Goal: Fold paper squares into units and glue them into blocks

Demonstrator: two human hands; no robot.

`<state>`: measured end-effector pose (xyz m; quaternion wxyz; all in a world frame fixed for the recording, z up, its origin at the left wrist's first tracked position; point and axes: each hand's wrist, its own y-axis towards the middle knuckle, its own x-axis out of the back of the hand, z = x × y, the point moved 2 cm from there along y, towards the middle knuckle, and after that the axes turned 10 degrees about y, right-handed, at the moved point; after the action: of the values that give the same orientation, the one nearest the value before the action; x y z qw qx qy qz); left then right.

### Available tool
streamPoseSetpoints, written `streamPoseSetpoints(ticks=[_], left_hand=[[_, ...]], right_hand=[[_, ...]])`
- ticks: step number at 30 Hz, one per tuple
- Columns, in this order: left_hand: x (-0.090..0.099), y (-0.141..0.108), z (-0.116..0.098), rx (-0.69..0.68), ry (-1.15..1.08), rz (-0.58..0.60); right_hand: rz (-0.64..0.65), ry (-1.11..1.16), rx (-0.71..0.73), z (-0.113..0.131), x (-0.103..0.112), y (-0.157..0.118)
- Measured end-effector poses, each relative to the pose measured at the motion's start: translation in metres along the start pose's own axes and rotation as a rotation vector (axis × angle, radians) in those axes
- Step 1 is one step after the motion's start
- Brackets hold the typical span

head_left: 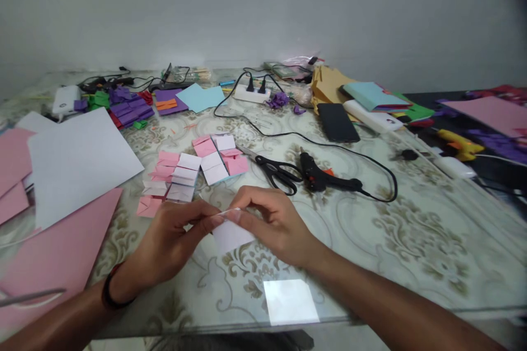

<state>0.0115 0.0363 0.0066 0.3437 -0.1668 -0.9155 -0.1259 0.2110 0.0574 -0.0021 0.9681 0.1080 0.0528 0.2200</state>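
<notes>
A small white piece of paper [231, 238] is pinched along its top edge between both hands, over the middle of the table's near half. My left hand [173, 238] grips its left side, thumb against forefinger. On the right side, my right hand [274, 222] holds the same edge between thumb and fingers. The edge looks folded, though the fingertips partly cover it. Just beyond the hands lie folded pink and white paper pieces [181, 176], with another pink and white group [218, 160] on blue backing. Nearer me is a bright white square [291, 301], perhaps paper or a reflection.
Black scissors [279, 170] and a black glue gun [325, 174] with a trailing cord lie beyond my right hand. Large white paper [84, 162] and pink sheets [78, 247] cover the left. Behind are a power strip [252, 94], purple paper pieces [129, 109] and a phone [338, 122].
</notes>
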Motion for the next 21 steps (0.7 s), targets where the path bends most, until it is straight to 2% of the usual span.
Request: streamPoseSetpoints(ticks=[9, 13, 17, 21], left_hand=[[-0.0020, -0.0009, 0.0024, 0.046, -0.057, 0.070], [-0.0008, -0.0003, 0.0022, 0.067, -0.055, 0.033], [0.0009, 0.0001, 0.0061, 0.117, -0.129, 0.000], [-0.0022, 0.0010, 0.0056, 0.074, -0.091, 0.080]], right_hand=[[0.013, 0.124, -0.085, -0.0047, -0.0001, -0.0015], [0.042, 0.163, -0.133, -0.0034, -0.0003, 0.0009], [0.036, 0.127, -0.145, -0.0035, -0.0001, 0.0017], [0.092, 0.029, -0.111, -0.0017, -0.0019, 0.0003]])
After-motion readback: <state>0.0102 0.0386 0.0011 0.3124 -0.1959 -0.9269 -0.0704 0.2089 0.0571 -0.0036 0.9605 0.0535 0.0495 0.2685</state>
